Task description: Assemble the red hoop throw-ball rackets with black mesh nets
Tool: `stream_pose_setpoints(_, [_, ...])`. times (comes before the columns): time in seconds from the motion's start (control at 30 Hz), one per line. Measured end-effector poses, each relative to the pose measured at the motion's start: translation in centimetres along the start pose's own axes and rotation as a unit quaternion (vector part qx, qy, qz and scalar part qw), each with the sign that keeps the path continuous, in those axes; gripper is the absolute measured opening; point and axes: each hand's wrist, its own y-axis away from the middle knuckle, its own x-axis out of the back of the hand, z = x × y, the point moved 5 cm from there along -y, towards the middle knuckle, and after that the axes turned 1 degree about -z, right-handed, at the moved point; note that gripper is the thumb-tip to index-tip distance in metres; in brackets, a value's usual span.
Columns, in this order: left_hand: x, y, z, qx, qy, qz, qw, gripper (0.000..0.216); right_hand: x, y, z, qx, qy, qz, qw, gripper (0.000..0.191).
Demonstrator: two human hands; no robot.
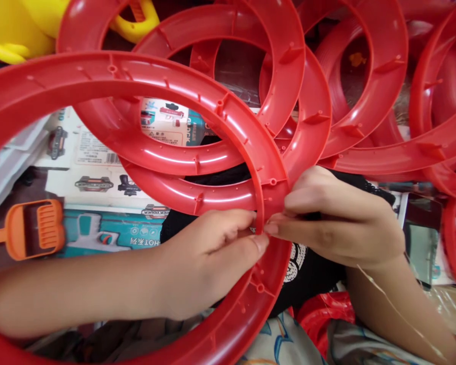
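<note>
A large red plastic ring (247,132), channel-shaped with small ribs and pegs, stands tilted in front of me. My left hand (213,253) reaches through the ring and is closed on its inner rim, thumb on the near side. My right hand (338,218) is closed in a pinch over the ring's channel, its fingertips close to the left thumb. What the right fingertips pinch is too small and hidden to make out. A thin pale thread (383,294) hangs by the right wrist.
More red rings (213,157) overlap in a pile behind and to the right. Printed toy boxes (110,228) lie underneath at left. An orange toy rake (34,228) lies at the left, a yellow plastic toy (19,25) at the upper left. Black cloth (319,284) lies below the hands.
</note>
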Motion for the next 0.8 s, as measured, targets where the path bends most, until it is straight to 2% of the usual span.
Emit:
stream_pose_setpoints(0.13, [0.7,0.5,0.3,-0.046,-0.114,0.071,0.99,0.027,-0.3,-0.2,-0.3,-0.005,0.014,0.015,1.0,0.015])
stream_pose_setpoints(0.23, [1.1,0.9,1.1,-0.044,-0.243,0.104,0.963,0.034,-0.5,-0.1,-0.4,0.023,0.028,0.019,0.999,0.02])
stream_pose_setpoints(0.33, [1.3,1.1,2.4,-0.027,-0.344,0.106,0.932,0.036,-0.8,0.2,-0.7,0.092,0.048,0.018,0.994,0.02])
stream_pose_setpoints(0.4, [1.4,1.1,3.2,-0.009,-0.37,0.095,0.924,0.034,-1.0,0.3,-0.7,0.118,0.061,0.02,0.991,0.021])
stream_pose_setpoints(0.5, [1.7,1.0,3.2,0.043,-0.331,0.083,0.939,0.032,-1.2,0.2,-0.5,0.112,0.076,0.034,0.99,0.023])
stream_pose_setpoints(0.67, [2.0,1.0,1.5,0.151,-0.196,0.078,0.966,0.025,-1.6,0.3,-0.5,0.093,0.086,0.034,0.991,0.025])
stream_pose_setpoints(0.8, [1.9,0.9,1.1,0.165,-0.145,0.081,0.972,0.011,-1.8,0.4,-0.1,0.056,0.076,0.034,0.995,0.032])
